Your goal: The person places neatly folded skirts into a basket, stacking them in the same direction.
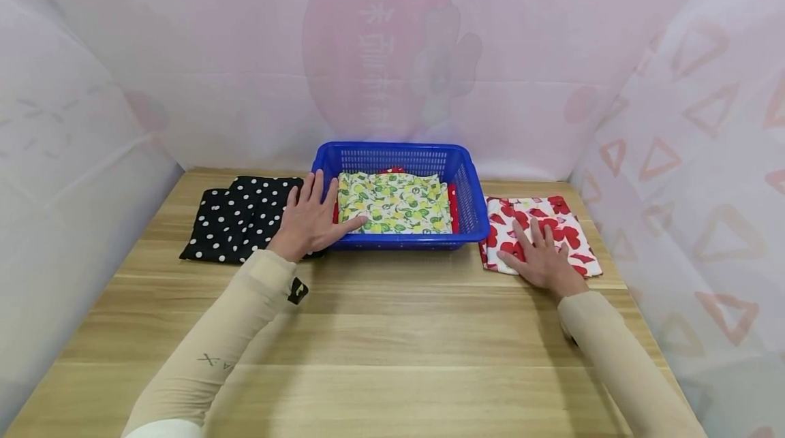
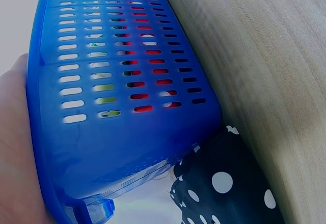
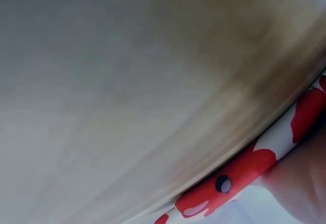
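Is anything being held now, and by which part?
Nothing appears held: the left hand spreads over the near-left corner of the blue plastic basket; the right hand rests spread on the folded white red-patterned cloth.

Left arm: close-fitting, matte beige fabric sleeve, finely creased toward the elbow. Cuff thicker, bunched into a soft band at the wrist. Two thin dark markings on the forearm: one X-shaped mark, one smaller triangular mark; whether printed or drawn, cannot tell. White cloth sleeve edge meets the beige at the upper end. Small black angular piece with a pale yellow mark shows at the wrist's underside. Left hand bare.

Right arm: plain beige fabric sleeve, likewise thicker at the wrist. Dark sliver below the cuff; detail too small to read. Right hand bare.
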Available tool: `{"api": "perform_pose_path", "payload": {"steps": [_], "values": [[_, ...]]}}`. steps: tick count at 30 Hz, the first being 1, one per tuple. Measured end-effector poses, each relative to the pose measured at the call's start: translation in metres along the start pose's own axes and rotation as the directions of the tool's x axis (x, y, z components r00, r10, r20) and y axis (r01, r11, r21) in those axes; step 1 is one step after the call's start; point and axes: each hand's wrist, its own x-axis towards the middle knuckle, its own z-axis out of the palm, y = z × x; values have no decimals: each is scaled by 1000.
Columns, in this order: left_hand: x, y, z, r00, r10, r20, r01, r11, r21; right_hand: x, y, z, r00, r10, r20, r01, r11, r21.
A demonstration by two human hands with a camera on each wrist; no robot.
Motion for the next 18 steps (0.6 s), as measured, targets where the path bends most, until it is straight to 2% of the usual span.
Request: {"api": "perform_pose_path", "payload": {"steps": [9, 18], "values": [[0, 2, 1, 1000, 5, -9, -5, 1000, -14, -19, -1, 7, 1000, -6, -6, 6, 1000, -10], [1, 0, 3, 1000, -22, -17, 22, 1000, -3, -34, -6, 13, 1000, -22, -11, 22, 1000, -10]]}}
